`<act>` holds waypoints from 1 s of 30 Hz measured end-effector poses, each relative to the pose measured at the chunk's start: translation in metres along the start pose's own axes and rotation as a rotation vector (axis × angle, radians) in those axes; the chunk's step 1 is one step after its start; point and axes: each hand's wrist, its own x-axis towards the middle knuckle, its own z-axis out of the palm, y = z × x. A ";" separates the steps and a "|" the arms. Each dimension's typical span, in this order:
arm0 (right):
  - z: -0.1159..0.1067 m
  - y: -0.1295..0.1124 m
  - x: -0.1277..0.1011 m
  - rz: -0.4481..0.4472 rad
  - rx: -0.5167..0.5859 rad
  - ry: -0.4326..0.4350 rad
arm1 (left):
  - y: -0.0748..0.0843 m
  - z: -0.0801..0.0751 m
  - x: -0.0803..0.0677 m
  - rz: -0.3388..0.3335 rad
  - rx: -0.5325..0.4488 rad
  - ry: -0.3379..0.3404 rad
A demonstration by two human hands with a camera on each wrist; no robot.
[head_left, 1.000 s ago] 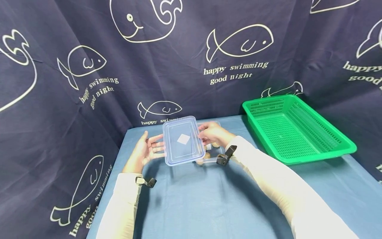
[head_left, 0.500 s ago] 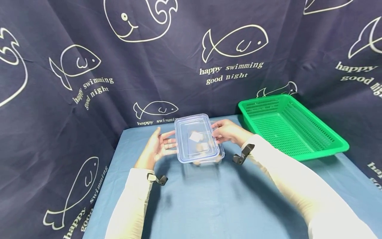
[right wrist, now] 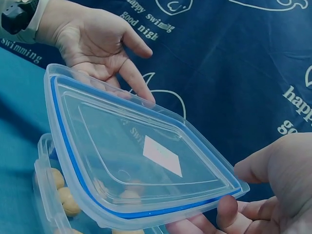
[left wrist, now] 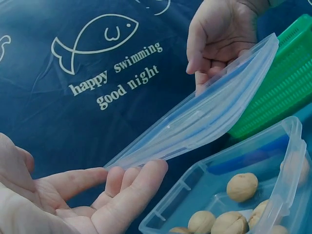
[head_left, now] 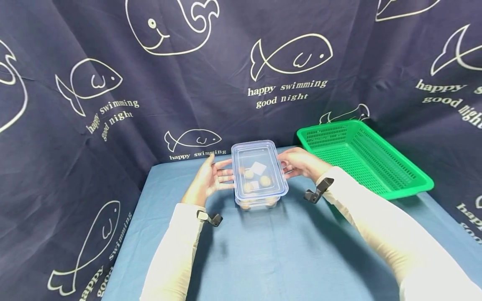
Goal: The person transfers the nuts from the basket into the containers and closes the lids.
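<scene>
The clear lid (head_left: 259, 169) hovers just above the open container (head_left: 260, 200) of walnuts (left wrist: 242, 186) on the blue table (head_left: 286, 251). Left hand (head_left: 208, 179) — fingers straight, supporting 1 long edge. Right hand (head_left: 299, 163) — fingers and thumb pinching the opposite edge. The lid looks light, thin, somewhat flexible and smooth; hold it by the rims.

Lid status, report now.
Left hand and right hand hold the clear lid by its ends. Lid above the walnut box, not seated. Nothing in the way.
</scene>
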 end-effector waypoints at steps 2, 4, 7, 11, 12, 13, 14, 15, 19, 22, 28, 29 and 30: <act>-0.001 0.001 0.000 0.009 0.007 -0.002 | 0.000 0.001 0.002 -0.007 0.003 0.003; -0.002 0.002 0.000 0.017 0.016 -0.004 | 0.000 0.003 0.003 -0.015 0.007 0.005; -0.004 0.004 0.000 0.026 0.028 -0.006 | 0.000 0.005 0.003 -0.024 0.014 0.001; -0.007 0.004 0.000 0.026 0.034 0.000 | 0.001 0.007 0.004 -0.029 0.025 0.002; -0.007 0.004 0.000 0.025 0.035 0.003 | 0.001 0.007 0.005 -0.029 0.026 0.005; -0.008 0.004 0.000 0.024 0.034 0.004 | 0.001 0.008 0.005 -0.029 0.028 0.007; -0.008 0.004 0.000 0.022 0.033 0.005 | 0.001 0.008 0.005 -0.029 0.030 0.010; -0.008 0.004 0.000 0.022 0.033 0.006 | 0.002 0.008 0.005 -0.031 0.030 0.013; -0.008 0.003 0.001 0.019 0.033 0.002 | 0.003 0.009 0.005 -0.035 0.035 0.018; -0.008 0.003 0.001 0.017 0.037 0.004 | 0.004 0.010 0.004 -0.041 0.038 0.017; -0.009 -0.001 -0.004 -0.011 0.044 0.020 | 0.006 0.012 0.002 -0.036 0.032 0.012; -0.009 -0.002 -0.004 -0.018 0.041 0.024 | 0.007 0.012 0.002 -0.033 0.028 0.011; -0.009 -0.002 -0.005 -0.027 0.039 0.030 | 0.007 0.012 0.002 -0.030 0.023 0.008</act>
